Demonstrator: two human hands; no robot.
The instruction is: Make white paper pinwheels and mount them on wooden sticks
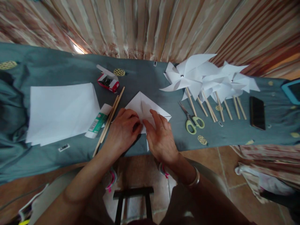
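A white square of paper [153,107] lies turned like a diamond on the cloth, with crease or cut lines running towards its middle. My left hand [125,125] rests at its left side, fingers curled in and thumb near the fingertips, seemingly pinching the paper. On the right side of the sheet is my right hand [160,132], its fingers apart and fairly straight, thumb touching near the centre. Both hands cover the lower part of the sheet. Close to my left forearm lie wooden sticks [110,120] and a glue stick [98,121]. Green-handled scissors [191,120] lie right of my right hand.
A stack of white paper [62,112] is on the left. Behind the sticks stands an opened red box [108,81] of small dark items. Several finished paper pinwheels [194,75] lie at the back right, near a phone [257,112] and a blue-edged device [292,90].
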